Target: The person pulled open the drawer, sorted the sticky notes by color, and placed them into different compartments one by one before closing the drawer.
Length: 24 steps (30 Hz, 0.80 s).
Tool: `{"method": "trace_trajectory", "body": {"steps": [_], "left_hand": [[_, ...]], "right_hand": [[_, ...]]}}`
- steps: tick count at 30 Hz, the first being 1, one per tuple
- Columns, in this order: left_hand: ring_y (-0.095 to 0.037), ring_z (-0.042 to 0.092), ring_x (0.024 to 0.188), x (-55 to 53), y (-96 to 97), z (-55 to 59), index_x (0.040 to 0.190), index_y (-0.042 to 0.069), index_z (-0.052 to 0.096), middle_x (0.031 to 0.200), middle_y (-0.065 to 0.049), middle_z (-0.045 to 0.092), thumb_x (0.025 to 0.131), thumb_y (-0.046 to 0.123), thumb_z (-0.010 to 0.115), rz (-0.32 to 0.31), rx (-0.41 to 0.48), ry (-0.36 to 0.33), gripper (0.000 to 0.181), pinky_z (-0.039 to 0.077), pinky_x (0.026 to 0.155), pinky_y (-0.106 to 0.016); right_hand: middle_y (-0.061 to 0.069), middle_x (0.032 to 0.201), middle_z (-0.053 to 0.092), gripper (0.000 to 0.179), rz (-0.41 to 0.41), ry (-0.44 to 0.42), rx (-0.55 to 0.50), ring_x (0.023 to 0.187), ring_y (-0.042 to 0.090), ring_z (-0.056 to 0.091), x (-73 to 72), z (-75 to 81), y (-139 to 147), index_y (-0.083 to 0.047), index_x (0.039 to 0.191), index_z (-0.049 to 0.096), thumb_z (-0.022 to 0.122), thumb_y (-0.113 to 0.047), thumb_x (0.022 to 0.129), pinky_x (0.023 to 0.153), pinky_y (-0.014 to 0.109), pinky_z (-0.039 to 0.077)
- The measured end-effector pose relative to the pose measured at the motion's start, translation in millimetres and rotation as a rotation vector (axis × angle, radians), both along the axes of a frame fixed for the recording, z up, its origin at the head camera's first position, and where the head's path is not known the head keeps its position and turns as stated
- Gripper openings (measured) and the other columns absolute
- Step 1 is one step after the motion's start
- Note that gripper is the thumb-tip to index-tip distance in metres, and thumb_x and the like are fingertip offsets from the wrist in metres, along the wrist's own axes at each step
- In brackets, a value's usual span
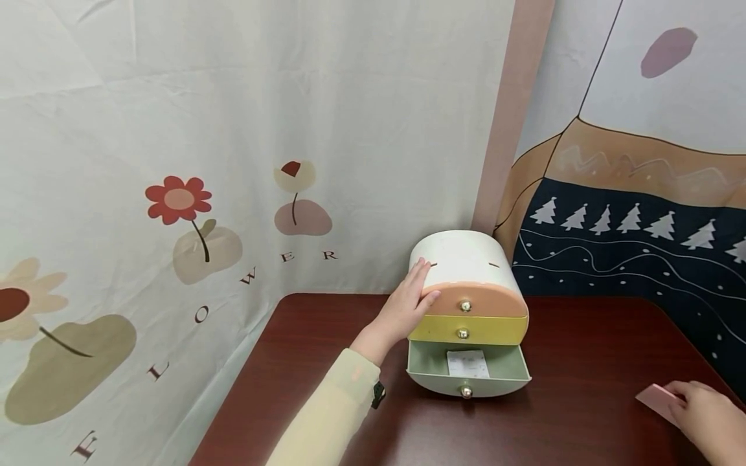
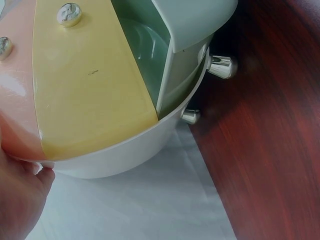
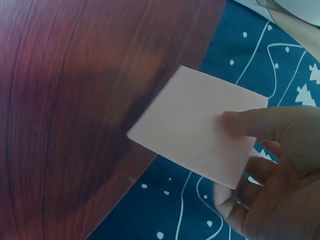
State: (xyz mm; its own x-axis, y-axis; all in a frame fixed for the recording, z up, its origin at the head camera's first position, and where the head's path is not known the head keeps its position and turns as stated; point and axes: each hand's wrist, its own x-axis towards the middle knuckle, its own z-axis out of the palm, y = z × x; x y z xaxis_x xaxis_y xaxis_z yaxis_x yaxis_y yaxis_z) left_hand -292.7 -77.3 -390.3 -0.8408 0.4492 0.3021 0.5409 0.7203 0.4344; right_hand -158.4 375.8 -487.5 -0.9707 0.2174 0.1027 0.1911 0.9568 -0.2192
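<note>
A small drawer box point(image 1: 460, 259) has a white rounded top and three drawers. Its orange drawer point(image 1: 445, 301) and yellow drawer point(image 1: 437, 330) are closed, while the green bottom drawer point(image 1: 507, 362) is pulled out with a white patterned paper point(image 1: 468, 364) inside. My left hand point(image 1: 404, 305) rests on the box's upper left side, fingers extended along the white top and thumb by the orange drawer. Off to the right, my right hand point(image 1: 708, 414) pinches a pink square paper note point(image 3: 195, 122) between thumb and fingers, apart from the box.
The box stands on a dark red-brown wooden table point(image 1: 588, 362). A white flower-print cloth point(image 1: 361, 129) hangs behind and to the left. At the right hangs a navy cloth point(image 1: 583, 252) with white trees, close to the table's edge.
</note>
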Motion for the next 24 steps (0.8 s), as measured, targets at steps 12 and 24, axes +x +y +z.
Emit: {"method": "trace_trajectory", "body": {"steps": [12, 24], "left_hand": [[-0.016, 0.016, 0.146, 1.1, 0.3, 1.4, 0.153, 0.017, 0.015, 0.160, -0.001, 0.009, 0.099, 0.051, 0.033, 0.005, 0.003, -0.006, 0.066, 0.026, 0.114, -0.041], [-0.016, 0.015, 0.146, 1.1, 0.3, 1.2, 0.153, 0.017, 0.015, 0.160, -0.001, 0.009, 0.098, 0.052, 0.033, 0.006, 0.000, -0.008, 0.067, 0.026, 0.114, -0.041]], "right_hand": [[0.020, 0.084, 0.061, 0.016, 0.056, 0.162, -0.001, 0.076, 0.040, 0.060, -2.4, 7.2, -35, 0.004, 0.087, 0.068, 0.071, -0.002, 0.073, 0.068, 0.057, 0.045], [0.010, 0.083, 0.063, 0.015, 0.182, 0.335, -0.028, 0.066, 0.026, 0.058, -4.8, 8.8, -56, -0.004, 0.080, 0.070, 0.075, 0.000, 0.066, 0.052, 0.048, 0.045]]}}
